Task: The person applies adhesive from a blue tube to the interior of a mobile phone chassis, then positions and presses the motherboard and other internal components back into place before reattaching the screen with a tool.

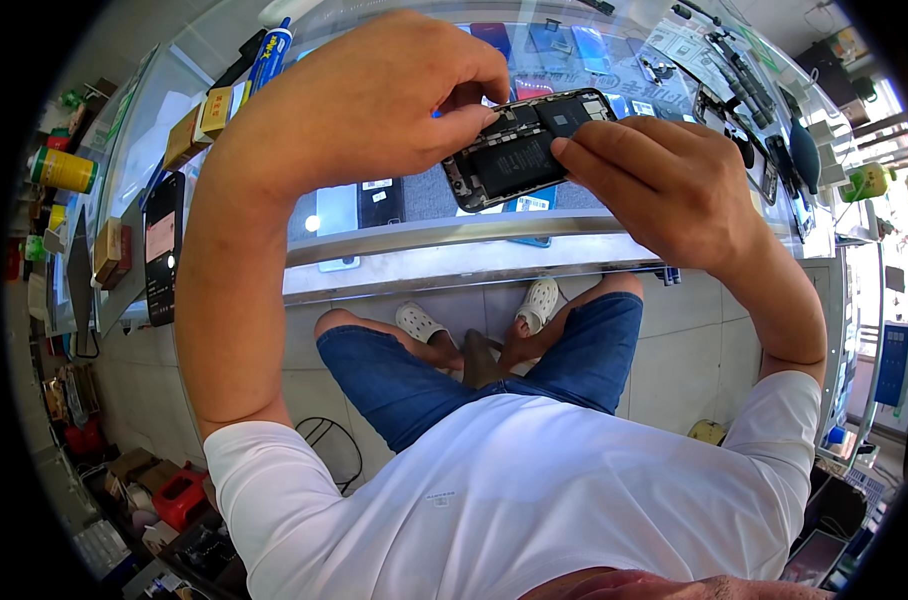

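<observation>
An opened smartphone [519,150] is held up over the glass counter, tilted, with its black battery [519,166] and inner boards exposed. My right hand [674,185] grips its right end, the thumb lying over the inside and the fingers along the edge. At the far left edge, my left hand [404,95] is closed, with thumb and forefinger pinched at the phone's rim. Whether a tiny part also sits between those fingertips cannot be made out.
Phones lie under the counter glass. To the left are a dark phone [163,245] with a lit screen, small boxes [184,138] and a blue tube [270,58]. Phone parts [739,70] and tools lie at the right. The counter's metal front edge [454,235] runs below my hands.
</observation>
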A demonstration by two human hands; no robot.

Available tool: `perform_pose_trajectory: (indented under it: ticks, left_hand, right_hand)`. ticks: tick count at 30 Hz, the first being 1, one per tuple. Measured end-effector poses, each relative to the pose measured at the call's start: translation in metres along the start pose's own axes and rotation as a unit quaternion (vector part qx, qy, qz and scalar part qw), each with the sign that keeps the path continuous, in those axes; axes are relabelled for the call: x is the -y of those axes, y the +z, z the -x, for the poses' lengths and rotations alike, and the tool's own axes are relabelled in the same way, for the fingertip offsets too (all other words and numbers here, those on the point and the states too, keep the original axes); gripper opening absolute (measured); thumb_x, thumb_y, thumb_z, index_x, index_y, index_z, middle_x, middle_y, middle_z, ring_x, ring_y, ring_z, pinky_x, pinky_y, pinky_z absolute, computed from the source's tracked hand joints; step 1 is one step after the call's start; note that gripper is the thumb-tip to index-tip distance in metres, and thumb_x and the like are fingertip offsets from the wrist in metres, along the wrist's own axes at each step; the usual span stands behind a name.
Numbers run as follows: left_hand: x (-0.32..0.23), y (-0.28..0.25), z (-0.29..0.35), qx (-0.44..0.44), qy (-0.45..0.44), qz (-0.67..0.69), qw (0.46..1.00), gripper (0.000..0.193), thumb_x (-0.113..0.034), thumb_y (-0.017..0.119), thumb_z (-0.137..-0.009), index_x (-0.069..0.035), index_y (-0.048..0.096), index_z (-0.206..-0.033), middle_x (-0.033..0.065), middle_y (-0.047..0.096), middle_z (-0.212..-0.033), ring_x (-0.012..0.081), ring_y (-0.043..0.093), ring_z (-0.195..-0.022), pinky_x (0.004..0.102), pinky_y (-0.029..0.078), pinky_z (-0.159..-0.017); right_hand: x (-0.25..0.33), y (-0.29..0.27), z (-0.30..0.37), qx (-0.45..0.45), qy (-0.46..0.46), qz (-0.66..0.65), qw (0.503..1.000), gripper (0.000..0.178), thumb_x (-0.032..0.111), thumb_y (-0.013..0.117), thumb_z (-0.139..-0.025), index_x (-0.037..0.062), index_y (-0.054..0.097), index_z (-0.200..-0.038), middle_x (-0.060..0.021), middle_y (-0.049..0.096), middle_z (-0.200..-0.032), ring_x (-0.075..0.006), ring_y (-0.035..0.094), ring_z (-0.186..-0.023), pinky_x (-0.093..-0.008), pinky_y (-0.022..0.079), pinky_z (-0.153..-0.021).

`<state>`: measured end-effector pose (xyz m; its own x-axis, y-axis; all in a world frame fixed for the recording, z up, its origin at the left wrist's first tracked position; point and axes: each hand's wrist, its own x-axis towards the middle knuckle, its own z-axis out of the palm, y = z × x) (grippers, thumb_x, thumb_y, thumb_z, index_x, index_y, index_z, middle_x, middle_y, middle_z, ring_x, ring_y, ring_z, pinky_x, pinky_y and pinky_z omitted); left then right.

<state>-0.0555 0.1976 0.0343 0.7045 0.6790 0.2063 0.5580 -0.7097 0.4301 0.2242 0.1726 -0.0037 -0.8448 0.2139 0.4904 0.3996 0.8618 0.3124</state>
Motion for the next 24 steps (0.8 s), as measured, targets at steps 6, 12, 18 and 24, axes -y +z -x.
perform_pose_trajectory:
  ticks: [6, 12, 18, 24]
  left_hand:
    - [0.002, 0.001, 0.001, -0.012, 0.026, -0.01, 1.0, 0.019, -0.011, 0.074, -0.093, 0.001, 0.074, -0.108, 0.017, 0.074, -0.09, 0.0283, 0.072, -0.079, 0.0369, 0.057, -0.073]
    - [0.006, -0.003, 0.005, 0.018, 0.034, -0.024, 0.999, 0.033, -0.015, 0.078, -0.089, -0.002, 0.072, -0.119, 0.0156, 0.074, -0.098, 0.0287, 0.072, -0.088, 0.0374, 0.057, -0.077]
    - [-0.004, -0.007, 0.019, 0.075, -0.023, -0.062, 0.995, 0.072, -0.029, 0.09, -0.075, -0.001, 0.063, -0.136, 0.0141, 0.066, -0.115, 0.0309, 0.066, -0.103, 0.0392, 0.055, -0.089]
    - [-0.005, 0.004, 0.017, 0.083, -0.046, -0.083, 0.992, 0.076, -0.03, 0.093, -0.071, 0.001, 0.062, -0.134, 0.0138, 0.061, -0.113, 0.0319, 0.064, -0.102, 0.0393, 0.054, -0.089]
  right_hand:
    - [-0.002, 0.001, 0.0, -0.005, 0.001, -0.009, 1.0, 0.032, 0.01, 0.077, -0.076, 0.0077, 0.076, -0.108, -0.0012, 0.07, -0.102, -0.0156, 0.067, -0.075, -0.0313, 0.055, -0.055]
    - [-0.005, 0.0, -0.005, -0.012, 0.03, -0.083, 0.996, 0.028, 0.009, 0.082, -0.077, 0.0057, 0.075, -0.103, -0.0047, 0.071, -0.103, -0.0229, 0.071, -0.082, -0.0347, 0.058, -0.063]
    - [-0.007, -0.001, -0.01, 0.013, 0.024, -0.136, 0.99, 0.026, 0.01, 0.083, -0.081, 0.0036, 0.074, -0.105, -0.0091, 0.071, -0.106, -0.0292, 0.072, -0.091, -0.0391, 0.06, -0.072]
    - [-0.009, 0.001, -0.01, 0.025, 0.025, -0.148, 0.988, 0.03, 0.01, 0.082, -0.081, 0.0036, 0.075, -0.109, -0.0086, 0.071, -0.107, -0.0296, 0.071, -0.091, -0.0399, 0.06, -0.073]
